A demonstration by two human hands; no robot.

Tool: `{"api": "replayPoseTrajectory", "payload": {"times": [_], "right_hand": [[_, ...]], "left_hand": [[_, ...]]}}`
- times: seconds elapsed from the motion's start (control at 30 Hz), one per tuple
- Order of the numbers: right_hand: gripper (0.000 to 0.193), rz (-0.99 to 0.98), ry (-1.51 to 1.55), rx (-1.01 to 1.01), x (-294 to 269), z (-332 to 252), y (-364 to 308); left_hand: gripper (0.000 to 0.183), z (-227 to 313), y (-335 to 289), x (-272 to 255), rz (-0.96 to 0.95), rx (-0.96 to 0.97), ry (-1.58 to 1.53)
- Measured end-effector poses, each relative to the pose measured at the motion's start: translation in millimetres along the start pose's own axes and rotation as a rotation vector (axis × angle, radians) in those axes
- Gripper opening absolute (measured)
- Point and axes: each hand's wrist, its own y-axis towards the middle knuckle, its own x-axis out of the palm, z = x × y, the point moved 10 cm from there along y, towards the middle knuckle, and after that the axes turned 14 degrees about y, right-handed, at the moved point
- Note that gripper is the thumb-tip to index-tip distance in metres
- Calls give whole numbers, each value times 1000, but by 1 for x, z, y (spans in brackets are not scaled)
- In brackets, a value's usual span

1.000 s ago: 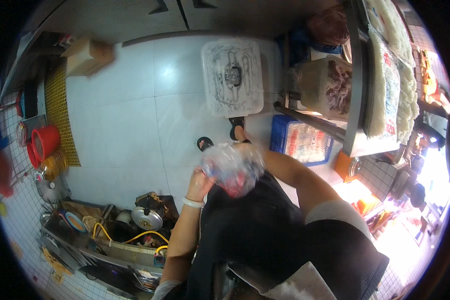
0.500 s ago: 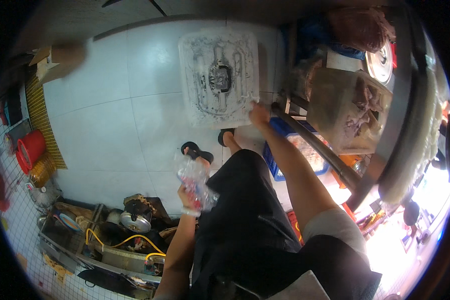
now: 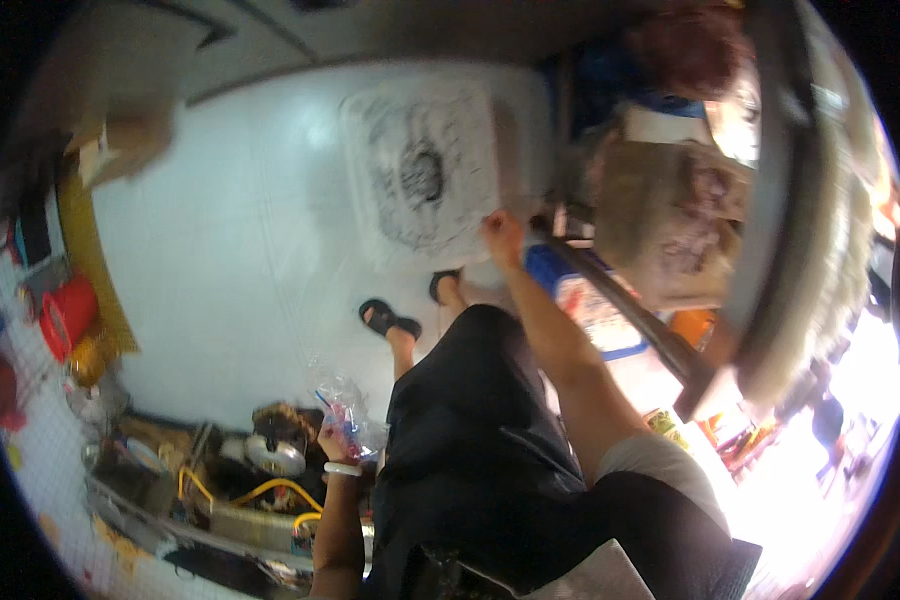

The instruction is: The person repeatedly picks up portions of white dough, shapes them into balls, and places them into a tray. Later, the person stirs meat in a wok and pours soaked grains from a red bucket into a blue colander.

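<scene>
My left hand (image 3: 332,442), a pale band at its wrist, is closed around a crumpled clear plastic bag (image 3: 365,425) with red and blue showing in it. It is at lower left, beside my dark apron (image 3: 470,420). My right hand (image 3: 502,238) reaches forward to the lower right corner of a large white tub lid (image 3: 460,150) with dark smudges and a dark central patch. Its fingers look curled; blur hides what they hold, if anything, and whether they touch the lid.
On the right stand a blue crate (image 3: 560,268), a metal rail (image 3: 640,315) and a large translucent tub (image 3: 630,220). Lower left is a cooking station with a yellow hose (image 3: 280,487) and a metal pot (image 3: 275,455). Red buckets (image 3: 68,315) and a cardboard box (image 3: 110,155) line the left side.
My left hand has moved left and down with the plastic bag, away from my lap. The right hand stays near the lid's corner. The whole view has shifted slightly and blurred.
</scene>
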Motion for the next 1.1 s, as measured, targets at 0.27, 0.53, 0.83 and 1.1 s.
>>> {"api": "replayPoseTrajectory", "payload": {"times": [0.27, 0.53, 0.83, 1.1], "right_hand": [[4, 128, 725, -311, -350, -309, -54], [29, 406, -461, -289, -562, -234, -5], [55, -499, -201, -898, -303, -450, -106], [44, -1274, -325, -1650, 87, -597, -348]], "left_hand": [[32, 148, -85, 71, -293, 283, 194], [35, 237, -142, 40, -296, 520, 239], [5, 242, -164, 12, -78, 366, 47], [34, 302, -152, -85, -508, 954, -230]]}}
